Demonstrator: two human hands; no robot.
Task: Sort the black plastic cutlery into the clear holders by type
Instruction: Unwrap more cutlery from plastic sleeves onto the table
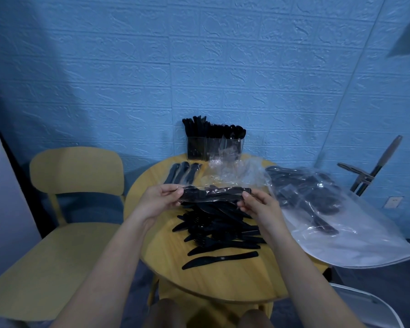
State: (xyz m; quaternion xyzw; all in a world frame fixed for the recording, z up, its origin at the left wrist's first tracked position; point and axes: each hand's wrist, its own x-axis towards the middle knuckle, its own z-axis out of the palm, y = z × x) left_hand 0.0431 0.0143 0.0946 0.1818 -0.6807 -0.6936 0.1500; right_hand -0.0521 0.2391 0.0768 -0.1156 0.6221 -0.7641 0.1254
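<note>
- Now the left hand (157,200) and right hand (258,205) each pinch one end of a sealed packet (214,194) of cutlery, held level above the pile (219,229).
- Beyond the pile, at the table's (225,278) far edge, stand the holders (214,147), already partly filled.
- Right of the pile lies a big bag (327,209) of more packets.
- Likely risk: if the wrap tears open suddenly, pieces could drop into the pile or off the table's near edge.

Wrapped black cutlery packet (214,194), held level between my fingertips above the loose pile of knives and forks (219,227); clear holders (214,147) stand upright at the table's far edge, filled.
</note>
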